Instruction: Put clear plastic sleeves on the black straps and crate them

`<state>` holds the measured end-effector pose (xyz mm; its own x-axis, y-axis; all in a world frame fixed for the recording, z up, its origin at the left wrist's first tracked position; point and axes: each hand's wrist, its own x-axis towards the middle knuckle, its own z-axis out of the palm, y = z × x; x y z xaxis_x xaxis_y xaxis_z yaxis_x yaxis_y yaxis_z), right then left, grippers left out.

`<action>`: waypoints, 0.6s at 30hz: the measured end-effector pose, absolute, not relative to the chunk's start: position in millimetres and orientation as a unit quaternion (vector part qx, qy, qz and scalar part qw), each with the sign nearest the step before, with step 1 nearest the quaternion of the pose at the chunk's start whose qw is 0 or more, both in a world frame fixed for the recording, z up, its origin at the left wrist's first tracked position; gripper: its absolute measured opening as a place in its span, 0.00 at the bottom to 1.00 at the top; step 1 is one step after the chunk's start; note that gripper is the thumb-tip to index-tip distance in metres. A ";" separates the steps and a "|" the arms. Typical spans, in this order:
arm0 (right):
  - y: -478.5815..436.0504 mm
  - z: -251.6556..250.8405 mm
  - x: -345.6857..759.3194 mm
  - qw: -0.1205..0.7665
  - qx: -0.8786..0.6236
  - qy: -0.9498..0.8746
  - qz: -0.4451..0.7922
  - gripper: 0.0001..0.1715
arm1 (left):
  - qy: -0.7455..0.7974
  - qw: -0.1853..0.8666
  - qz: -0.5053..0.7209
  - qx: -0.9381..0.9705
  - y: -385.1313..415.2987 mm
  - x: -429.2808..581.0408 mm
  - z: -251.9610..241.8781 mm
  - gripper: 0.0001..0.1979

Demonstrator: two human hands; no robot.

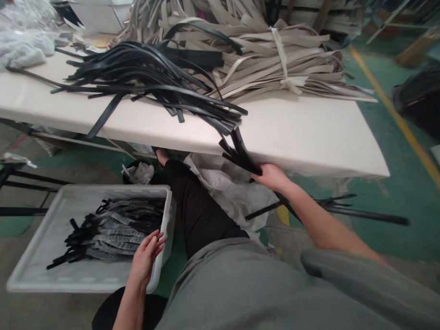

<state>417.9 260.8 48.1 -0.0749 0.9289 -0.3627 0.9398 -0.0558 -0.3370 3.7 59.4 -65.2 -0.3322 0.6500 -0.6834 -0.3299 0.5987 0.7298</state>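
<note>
My right hand (272, 177) is closed around a bunch of black straps (242, 153) at the table's front edge. Some of their ends stick up above the fist, while long tails (370, 216) trail out behind my forearm to the right. Over the white plastic bin (74, 287) on my left, my left hand (147, 254) hovers by the right wall, fingers loosely bent and apart, with nothing visible in them. Whether it touches the rim I cannot tell. Inside the bin lies a pile of black and grey gathered straps (116, 229).
A heap of loose black straps (147, 78) spreads over the white table (315, 134). Behind it are beige straps (259, 72), partly tied in a bundle. Clear plastic bags (22, 42) and a white box (99, 11) stand far left. A white sack (226, 184) sits below the table.
</note>
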 end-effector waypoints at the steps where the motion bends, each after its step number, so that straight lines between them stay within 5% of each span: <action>1: 268.3 34.3 409.2 0.025 0.677 0.693 -0.248 0.12 | 0.693 0.564 0.429 0.133 61.2 7.3 -62.2 0.27; 18: 230.9 -67.6 328.7 0.056 0.600 0.658 -0.452 0.19 | 0.696 0.509 0.394 0.318 110.0 66.9 -24.3 0.27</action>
